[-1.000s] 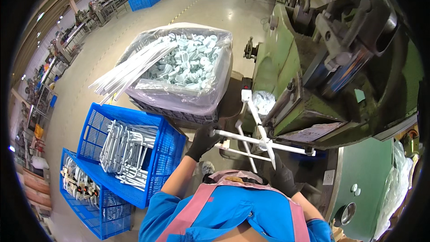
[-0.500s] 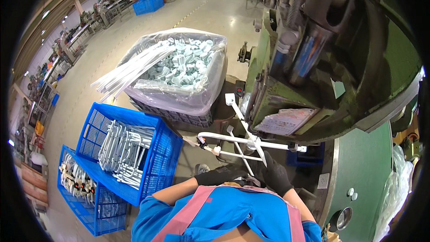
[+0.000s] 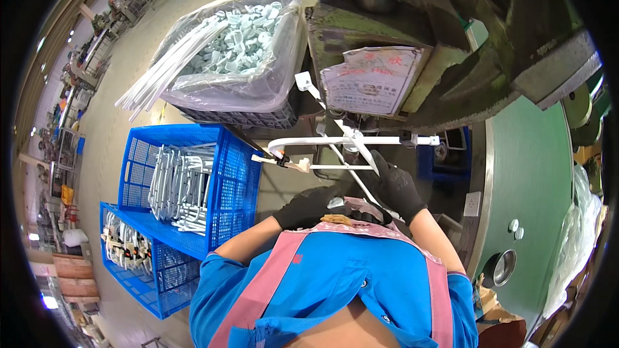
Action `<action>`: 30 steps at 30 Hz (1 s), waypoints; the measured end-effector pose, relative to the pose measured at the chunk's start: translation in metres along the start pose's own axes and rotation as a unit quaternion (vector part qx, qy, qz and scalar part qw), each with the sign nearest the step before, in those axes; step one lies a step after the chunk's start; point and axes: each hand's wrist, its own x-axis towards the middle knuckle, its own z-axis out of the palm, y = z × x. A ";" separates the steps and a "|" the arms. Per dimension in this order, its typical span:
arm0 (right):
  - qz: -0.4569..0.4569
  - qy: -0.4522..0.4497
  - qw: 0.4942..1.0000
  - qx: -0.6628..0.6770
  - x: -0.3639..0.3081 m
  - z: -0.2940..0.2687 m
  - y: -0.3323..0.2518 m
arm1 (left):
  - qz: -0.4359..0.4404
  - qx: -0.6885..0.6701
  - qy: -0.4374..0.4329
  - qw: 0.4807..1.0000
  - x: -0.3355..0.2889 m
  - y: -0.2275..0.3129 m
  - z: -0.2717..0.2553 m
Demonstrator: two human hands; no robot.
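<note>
A white tubular frame (image 3: pixel 387 141) with crossing bars and flat white end pieces sits at the green press (image 3: pixel 445 32). One end of it carries black and cream fittings (image 3: pixel 290 164). My right hand (image 3: pixel 398 188), in a dark glove, is closed around the lower end of a slanting white bar of this frame. My left hand (image 3: pixel 308 208), gloved too, is close to my apron with its fingers closed on a small pale piece (image 3: pixel 336 203). The exact shape of that piece is partly hidden by the fingers.
To the left, blue crates (image 3: pixel 222 183) hold bent white tubes (image 3: pixel 180 187) and fitted parts. Beyond them, a plastic-lined bin (image 3: pixel 225 100) carries pale plastic pieces and long white strips. A green table (image 3: pixel 525 193) with a metal bowl (image 3: pixel 500 268) stands on the right.
My view has tipped downward and shifted, so the press and frame look nearer. The left hand shows more fully, with a pale piece at its fingers. My right hand stays on the bar.
</note>
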 end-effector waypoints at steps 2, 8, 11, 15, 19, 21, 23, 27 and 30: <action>0.009 -0.011 1.000 0.002 0.002 -0.005 -0.003 | -0.011 -0.014 0.017 1.000 0.006 0.003 -0.014; 0.039 -0.029 0.999 -0.010 0.002 -0.007 -0.007 | 0.098 -0.014 0.283 0.954 0.059 0.021 -0.053; 0.070 -0.065 0.995 -0.029 0.005 -0.013 -0.014 | 0.172 0.046 0.267 0.947 0.088 0.017 -0.057; 0.068 -0.015 0.998 -0.002 0.000 -0.008 -0.013 | 0.131 0.010 0.136 0.982 0.107 -0.001 -0.048; 0.100 -0.028 0.994 -0.015 -0.002 -0.006 -0.019 | 0.259 0.156 0.177 0.937 0.120 -0.016 -0.056; 0.097 -0.015 0.994 -0.044 -0.001 -0.004 -0.021 | 0.171 0.079 0.075 0.979 0.123 -0.050 -0.046; 0.092 -0.008 0.991 -0.100 -0.002 0.001 -0.018 | 0.176 0.150 0.084 0.969 0.124 -0.059 -0.046; 0.199 0.003 0.975 -0.097 0.003 -0.016 -0.030 | 0.135 0.308 0.211 0.918 0.100 -0.051 -0.062; 0.236 0.086 0.955 -0.159 0.005 -0.016 -0.032 | 0.148 0.296 0.225 0.917 0.088 -0.046 -0.075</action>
